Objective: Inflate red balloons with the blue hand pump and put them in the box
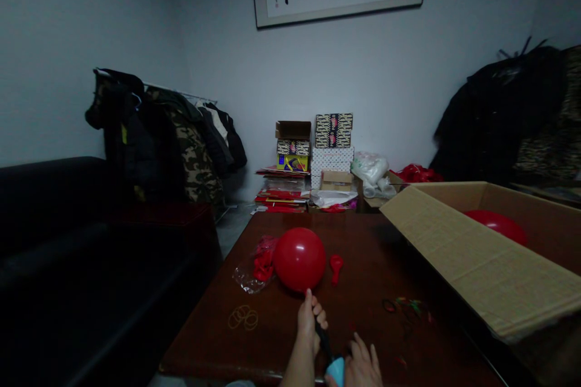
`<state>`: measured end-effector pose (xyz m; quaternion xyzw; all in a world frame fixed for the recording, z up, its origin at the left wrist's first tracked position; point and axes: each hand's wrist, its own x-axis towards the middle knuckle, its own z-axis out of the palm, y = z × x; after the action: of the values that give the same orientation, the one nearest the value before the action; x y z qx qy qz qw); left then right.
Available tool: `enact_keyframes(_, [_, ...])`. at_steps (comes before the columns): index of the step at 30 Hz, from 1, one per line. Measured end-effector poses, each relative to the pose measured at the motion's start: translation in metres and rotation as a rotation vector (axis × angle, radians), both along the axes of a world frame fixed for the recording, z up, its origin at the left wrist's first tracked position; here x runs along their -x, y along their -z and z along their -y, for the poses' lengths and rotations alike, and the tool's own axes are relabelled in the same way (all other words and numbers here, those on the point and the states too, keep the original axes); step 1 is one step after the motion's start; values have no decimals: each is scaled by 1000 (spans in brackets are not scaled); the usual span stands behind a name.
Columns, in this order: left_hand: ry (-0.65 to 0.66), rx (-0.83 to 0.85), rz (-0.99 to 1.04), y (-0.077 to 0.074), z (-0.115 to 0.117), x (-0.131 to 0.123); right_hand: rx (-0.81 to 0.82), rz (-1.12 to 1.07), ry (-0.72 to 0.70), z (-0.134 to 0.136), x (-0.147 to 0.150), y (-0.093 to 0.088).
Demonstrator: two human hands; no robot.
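Note:
An inflated red balloon (299, 260) stands over the table, its neck at the tip of a black and blue hand pump (334, 369). My left hand (312, 320) is closed around the balloon's neck and the pump's black nozzle. Lower and to the right, my right hand (361, 364) is at the blue pump body, its thumb side against it and several fingers stretched out. A flat red balloon (336, 267) lies right of the inflated one. On the left is a clear bag with red balloons (263, 260).
Yellow rubber bands (244, 317) lie at the left of the brown table (281, 354), and coloured bands (408, 307) at the right. An open cardboard box (481, 254) holding a red balloon (497, 225) stands at the right. Stacked boxes (333, 160) are behind; a black sofa (91, 254) is left.

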<state>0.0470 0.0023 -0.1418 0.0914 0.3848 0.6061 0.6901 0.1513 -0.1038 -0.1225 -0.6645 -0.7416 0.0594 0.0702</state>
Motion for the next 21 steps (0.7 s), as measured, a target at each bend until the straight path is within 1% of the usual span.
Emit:
enact_keyframes(3, [11,-12,-10,-2,1,2,-52,0,22,-5,12,-21])
enact_keyframes(4, [13,-15,-9,-2,1,2,-84,13,10,-7,15,-26])
enact_keyframes(6, [17,-15,-9,-2,0,3,-90,20,0,-10,19,-31])
enact_keyframes(10, [37,-7,-39,-1,0,1,-24,-2,10,-13,17,-24])
enact_keyframes(13, [35,-16,-62,0,1,-1,-27,-10,29,-12,16,-17])
enact_keyframes(18, [43,-29,-68,2,2,-1,-24,11,41,-2,13,-12])
enact_keyframes(21, [48,-28,-52,3,1,-1,-29,37,-1,7,4,-1])
